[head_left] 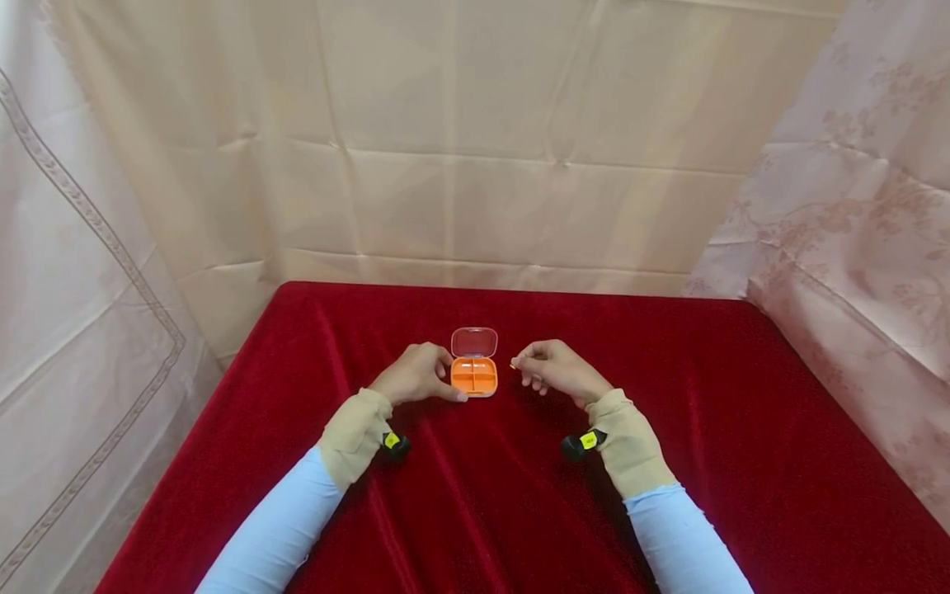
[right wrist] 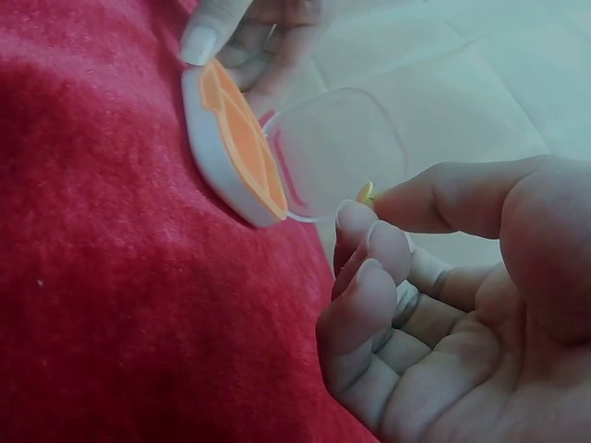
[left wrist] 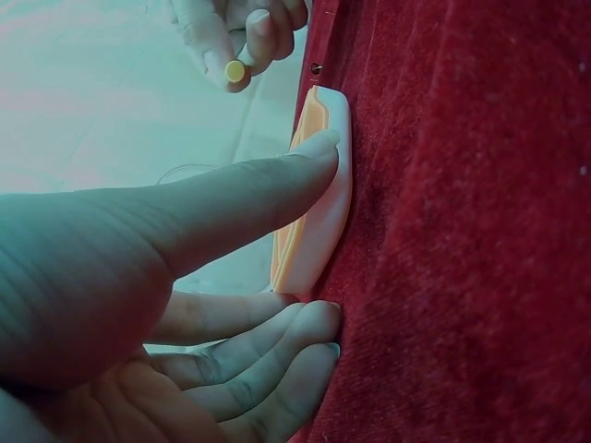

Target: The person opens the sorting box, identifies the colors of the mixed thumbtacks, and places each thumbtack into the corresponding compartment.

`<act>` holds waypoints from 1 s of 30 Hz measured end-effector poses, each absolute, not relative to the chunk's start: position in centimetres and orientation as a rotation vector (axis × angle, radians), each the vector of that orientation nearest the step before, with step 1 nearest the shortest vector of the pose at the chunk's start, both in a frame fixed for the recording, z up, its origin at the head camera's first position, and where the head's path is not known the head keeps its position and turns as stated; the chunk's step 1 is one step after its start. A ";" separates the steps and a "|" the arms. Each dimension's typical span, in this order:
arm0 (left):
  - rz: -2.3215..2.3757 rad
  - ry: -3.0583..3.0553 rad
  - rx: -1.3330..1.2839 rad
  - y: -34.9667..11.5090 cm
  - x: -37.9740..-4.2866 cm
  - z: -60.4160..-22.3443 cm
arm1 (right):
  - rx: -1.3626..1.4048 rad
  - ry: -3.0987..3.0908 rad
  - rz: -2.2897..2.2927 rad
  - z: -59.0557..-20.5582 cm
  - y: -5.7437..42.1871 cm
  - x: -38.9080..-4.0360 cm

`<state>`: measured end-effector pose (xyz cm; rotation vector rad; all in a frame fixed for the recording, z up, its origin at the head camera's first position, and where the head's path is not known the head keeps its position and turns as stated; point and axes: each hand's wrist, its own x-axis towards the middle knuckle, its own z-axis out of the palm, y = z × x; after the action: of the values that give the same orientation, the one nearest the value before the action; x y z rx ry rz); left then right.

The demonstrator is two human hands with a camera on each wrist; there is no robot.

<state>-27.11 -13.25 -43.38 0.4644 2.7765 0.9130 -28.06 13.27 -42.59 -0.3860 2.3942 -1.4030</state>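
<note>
A small pill box (head_left: 473,378) with an orange divided tray and a white base sits on the red cloth. Its clear lid (head_left: 474,341) stands raised at the back, and no pills show in the compartments. My left hand (head_left: 420,375) holds the box from its left side, thumb at the front edge and fingers around the side. Just right of the box, my right hand (head_left: 562,370) pinches a small yellow pill (right wrist: 367,192) between thumb and forefinger. The left wrist view shows the round yellow end of that pill, apart from the box.
Red velvet cloth (head_left: 668,396) covers the table, with some creases in front. A beige curtain (head_left: 475,165) hangs behind the far edge, and pale patterned drapes (head_left: 861,181) hang at the sides. Each wrist wears a small dark camera (head_left: 573,447).
</note>
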 end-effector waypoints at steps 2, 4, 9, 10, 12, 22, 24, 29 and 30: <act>0.912 2.776 0.469 -13.3 -27.1 -43.4 | -0.390 2.396 -1.398 -42.7 13.2 -28.0; 0.912 2.773 0.476 -13.3 -27.1 -43.4 | -0.397 2.399 -1.391 -42.7 13.1 -28.0; 0.917 2.768 0.472 -13.4 -27.1 -43.4 | -0.414 2.398 -1.392 -42.6 12.9 -27.7; 0.919 2.766 0.469 -13.4 -27.1 -43.4 | -0.417 2.396 -1.397 -42.6 12.8 -27.7; 0.921 2.767 0.460 -13.4 -27.1 -43.4 | -0.418 2.391 -1.407 -42.5 12.7 -27.7; 0.918 2.775 0.470 -13.3 -27.0 -43.4 | -0.398 2.397 -1.412 -42.8 12.2 -27.7; 0.923 2.773 0.474 -13.3 -27.1 -43.4 | -0.402 2.394 -1.413 -42.9 12.2 -27.7; 0.928 2.766 0.478 -13.2 -27.1 -43.4 | -0.403 2.386 -1.408 -43.1 12.2 -27.7; 0.926 2.765 0.477 -13.2 -27.1 -43.4 | -0.403 2.384 -1.409 -43.1 12.2 -27.7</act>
<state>-27.09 -13.22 -43.44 0.4772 2.7648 0.9262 -27.71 12.20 -43.08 -0.4027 2.3835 -1.4086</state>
